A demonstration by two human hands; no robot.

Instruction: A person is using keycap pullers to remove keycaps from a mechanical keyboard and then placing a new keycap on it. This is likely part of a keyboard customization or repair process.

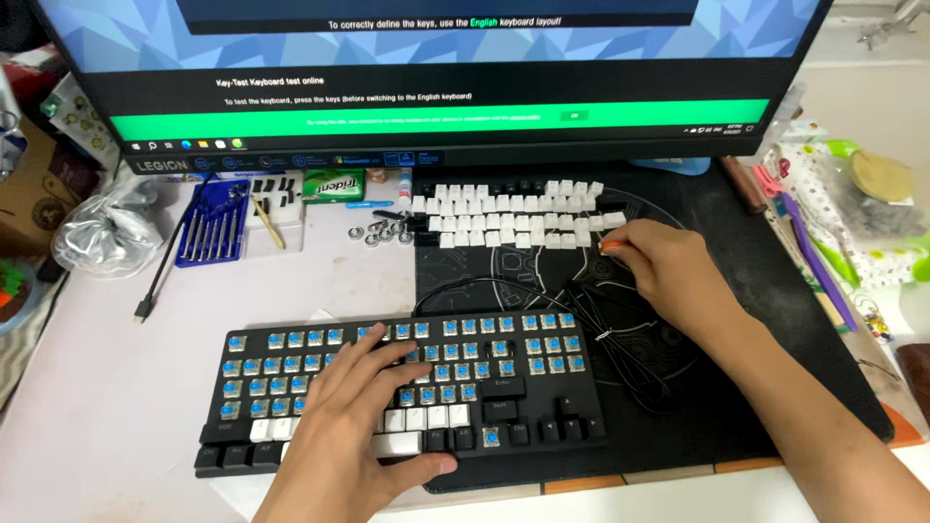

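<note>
Black and wide, a monitor (436,77) fills the far edge of the desk (97,387), its screen lit blue with a green band. Below it a dark desk mat (756,387) covers the right half of the desk.

A black mechanical keyboard (402,392) lies at the near edge, straddling the mat's left border, its long axis running left to right and tilted a little, the right end slightly farther from the person. Most of its caps are off, leaving rows of blue switches bare; a few white and black caps sit along the near rows. Its thin black cable (620,358) loops over the mat beside its right end.

Loose white keycaps (513,218) are laid in neat rows at the mat's far edge, beyond the keyboard and well apart from it, their rows also running left to right (parallel to the board).

The left hand (354,416) rests flat on the keyboard, fingers spread wide across the middle, thumb near the white space bar, holding nothing. The right hand (668,271) reaches to the right end of the keycap rows, fingers pinched narrow; a small orange tip shows there, but I cannot tell what it is. This hand is far nearer the caps.

A blue screwdriver set (211,223) stands at the desk's far left.
</note>
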